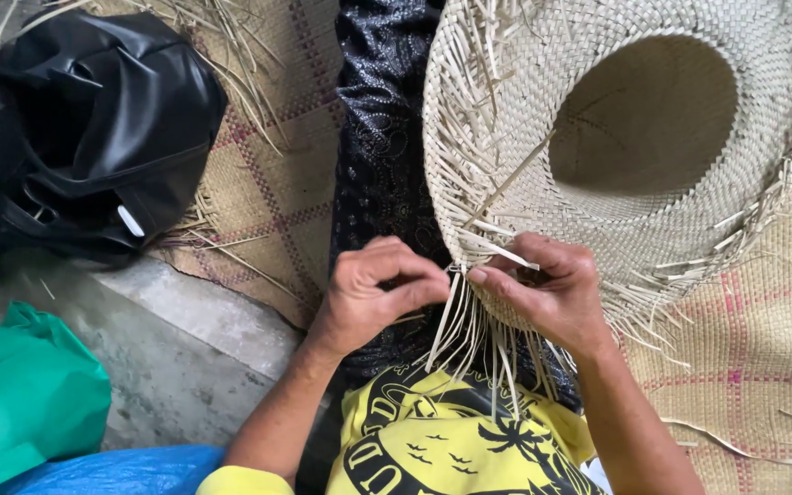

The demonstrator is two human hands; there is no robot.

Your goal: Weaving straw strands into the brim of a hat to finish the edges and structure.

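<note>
Where the concrete floor meets the mat's edge, one green bag point(20, 394) and one blue bag point(112, 472) lie at lower left; above them sits one black bag point(93, 128), contents hidden. At centre, the left hand point(373, 293) pinches loose straw strips point(469, 339) hanging from the brim. Just beside it, the right hand point(547, 289) grips the brim edge of one unfinished woven straw hat point(616, 137), which rests crown-down on the person's lap and on the woven mat point(763, 348) at right.
</note>
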